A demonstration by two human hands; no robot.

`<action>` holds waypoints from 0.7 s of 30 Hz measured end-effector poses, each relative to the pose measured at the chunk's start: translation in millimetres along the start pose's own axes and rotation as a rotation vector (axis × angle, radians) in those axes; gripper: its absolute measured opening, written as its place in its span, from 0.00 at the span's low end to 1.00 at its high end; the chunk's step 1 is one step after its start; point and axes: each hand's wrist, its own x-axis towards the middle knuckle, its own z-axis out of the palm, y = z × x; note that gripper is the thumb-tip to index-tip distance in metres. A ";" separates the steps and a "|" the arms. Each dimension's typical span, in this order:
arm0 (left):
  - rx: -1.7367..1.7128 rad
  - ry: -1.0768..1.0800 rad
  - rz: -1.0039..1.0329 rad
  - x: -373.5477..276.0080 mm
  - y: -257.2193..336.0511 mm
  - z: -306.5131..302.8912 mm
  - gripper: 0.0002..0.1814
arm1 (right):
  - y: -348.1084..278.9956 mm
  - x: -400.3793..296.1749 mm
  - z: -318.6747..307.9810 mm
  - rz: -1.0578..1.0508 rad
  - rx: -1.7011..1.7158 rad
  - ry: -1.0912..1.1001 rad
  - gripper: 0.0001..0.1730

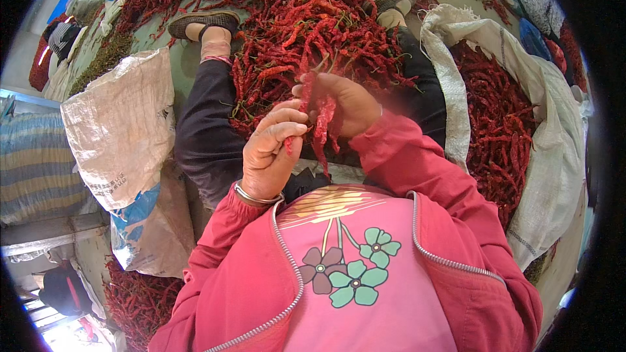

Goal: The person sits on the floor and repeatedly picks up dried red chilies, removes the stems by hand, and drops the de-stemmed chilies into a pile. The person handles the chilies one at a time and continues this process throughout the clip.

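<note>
Both hands meet over a heap of dried red chili peppers [313,29] that lies between the outstretched legs. My right hand [356,105] is closed around a small bunch of wrinkled chilies [324,120]. Their tips hang down towards my lap, and pale stems stick out above the fingers. My left hand [269,151], with a metal bangle at the wrist, pinches a chili [288,144] whose tip shows below the fingertips. Another chili [307,92] spans the gap between the two hands. The fingers partly hide the held chilies.
On the right, an open white woven sack [543,171] holds more red chilies [499,142]. A pale woven sack [122,127] bearing writing stands by the left leg. Chilies also spread beyond the feet [205,24]. A striped bundle [39,168] lies far left.
</note>
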 end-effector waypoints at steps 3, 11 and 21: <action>0.010 -0.034 -0.078 -7.4 -2.8 0.5 0.13 | -0.2 1.5 -2.9 -0.061 0.014 0.046 0.14; -0.301 -0.261 -0.457 -10.1 -7.5 -13.6 0.13 | 2.4 -4.0 3.3 -0.125 -0.321 0.148 0.09; -0.328 0.075 -0.664 23.9 -12.5 -17.9 0.09 | 18.7 -5.5 2.1 -0.190 -1.095 0.076 0.07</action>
